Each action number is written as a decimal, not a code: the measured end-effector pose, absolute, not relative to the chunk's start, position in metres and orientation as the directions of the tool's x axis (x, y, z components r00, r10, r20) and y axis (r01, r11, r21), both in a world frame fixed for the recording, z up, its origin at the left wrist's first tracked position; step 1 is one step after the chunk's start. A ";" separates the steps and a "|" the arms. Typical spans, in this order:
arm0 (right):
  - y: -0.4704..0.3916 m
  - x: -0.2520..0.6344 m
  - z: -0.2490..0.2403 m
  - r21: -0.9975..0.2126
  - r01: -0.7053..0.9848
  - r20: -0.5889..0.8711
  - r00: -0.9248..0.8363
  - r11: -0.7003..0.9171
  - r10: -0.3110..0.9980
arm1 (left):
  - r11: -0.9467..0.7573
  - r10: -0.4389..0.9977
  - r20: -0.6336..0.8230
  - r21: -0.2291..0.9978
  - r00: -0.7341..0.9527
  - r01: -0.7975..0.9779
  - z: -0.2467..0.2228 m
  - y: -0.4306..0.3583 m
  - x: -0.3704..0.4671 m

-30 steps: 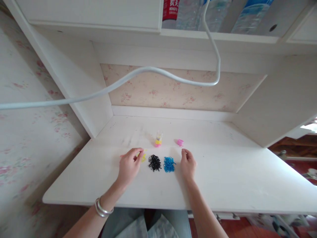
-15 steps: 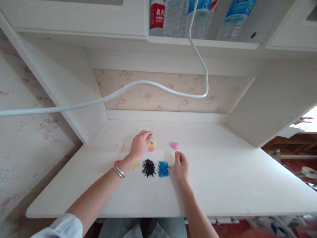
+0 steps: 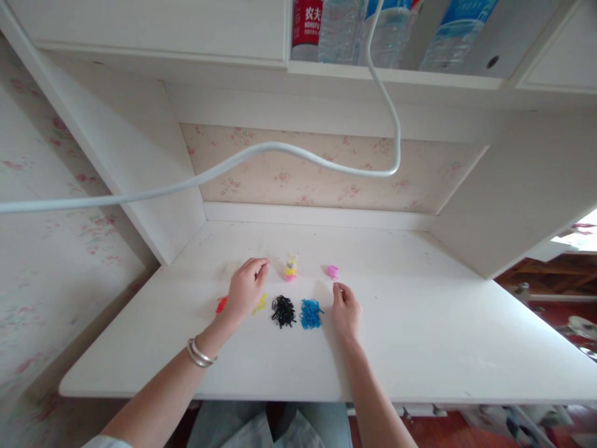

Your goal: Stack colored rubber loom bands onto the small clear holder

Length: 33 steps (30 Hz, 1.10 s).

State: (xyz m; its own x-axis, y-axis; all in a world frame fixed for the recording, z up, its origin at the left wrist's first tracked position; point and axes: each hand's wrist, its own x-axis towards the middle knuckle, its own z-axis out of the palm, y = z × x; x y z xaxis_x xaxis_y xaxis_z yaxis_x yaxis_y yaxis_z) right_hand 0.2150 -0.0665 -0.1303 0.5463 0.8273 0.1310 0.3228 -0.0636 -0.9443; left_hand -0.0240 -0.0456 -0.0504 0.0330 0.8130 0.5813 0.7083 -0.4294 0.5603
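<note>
A small clear jar [image 3: 291, 266] stands upright on the desk, with yellow and pink contents in its lower part. My left hand [image 3: 247, 287] is left of the jar, apart from it, its fingertips pinched together. Under and beside this hand lie red bands [image 3: 222, 304] and yellow bands [image 3: 260, 303], partly covered. Heaps of small black bands [image 3: 283, 311] and blue bands [image 3: 311, 313] lie between my hands. My right hand [image 3: 346, 310] rests right of the blue heap, fingers curled closed just below a pink lid [image 3: 333, 271]. Whatever either hand pinches cannot be made out.
A white cable [image 3: 280, 147] hangs across the view above the white desk [image 3: 420, 336]. Overhead, a shelf holds plastic bottles [image 3: 342, 31]. Side panels [image 3: 494, 186] bound the desk, and a drawer with knobs [image 3: 420, 410] is under its front edge.
My left hand has moved left and slightly down, away from the jar, uncovering more of the red and yellow bands. My right hand stays by the lid. The view has shifted slightly.
</note>
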 end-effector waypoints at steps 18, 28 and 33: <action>-0.102 0.142 -0.099 -0.584 0.780 0.382 0.018 0.226 0.924 | -0.200 0.933 0.350 0.691 -0.079 0.695 -0.129 -0.152 -0.090; -0.099 0.056 -0.096 -0.163 0.890 0.192 -0.395 0.426 0.899 | -0.228 0.931 0.360 0.696 -0.056 0.681 -0.125 -0.155 -0.089; -0.094 0.058 -0.098 -0.147 0.879 0.213 -0.419 0.453 0.883 | -0.244 0.927 0.372 0.698 -0.049 0.673 -0.124 -0.154 -0.090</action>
